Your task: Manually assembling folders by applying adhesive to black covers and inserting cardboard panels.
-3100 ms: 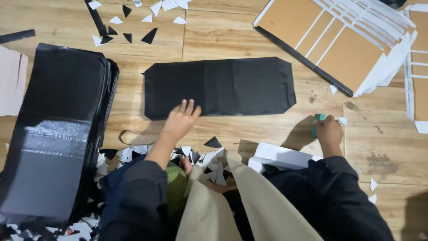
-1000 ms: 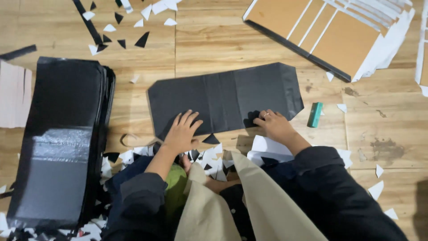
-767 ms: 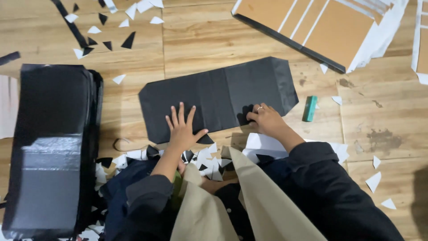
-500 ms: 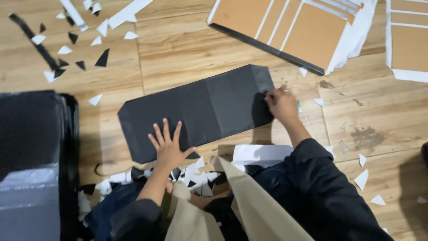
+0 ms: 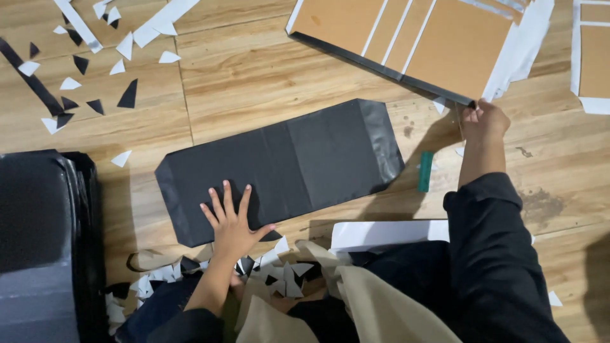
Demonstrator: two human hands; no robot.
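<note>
Black and matte, a long covered board (image 5: 286,168) with clipped corners lies flat on the wooden floor (image 5: 254,70), slanting a little so that its far end sits higher in view. The left hand (image 5: 232,222) rests on the near edge of that board, palm down, all five fingers spread wide and pressing flat; it grips nothing. The right hand (image 5: 483,121) is stretched out well beyond the board's far end, its fingers curled at the lowest corner of a stack of brown cardboard panels (image 5: 413,41); it touches that corner, though whether it pinches it or only pushes it cannot be told.

One green tool (image 5: 425,171), short and stick-shaped, lies on the floor just beside the board's far end, between the board and the right forearm. One white sheet (image 5: 387,232) lies flat just below the board, partly under the dark sleeve. A second set of brown panels with white borders (image 5: 594,51) lies past the stack, at the picture's edge.

To the other side of the board, near its clipped end, stands one tall pile of black sheets (image 5: 44,248), glossy on its lower part. Beyond the board, about a dozen small triangular offcuts (image 5: 127,95), black and white, lie scattered, with two long strips among them. More such scraps (image 5: 279,270) are heaped just under the board, by the person's lap.
</note>
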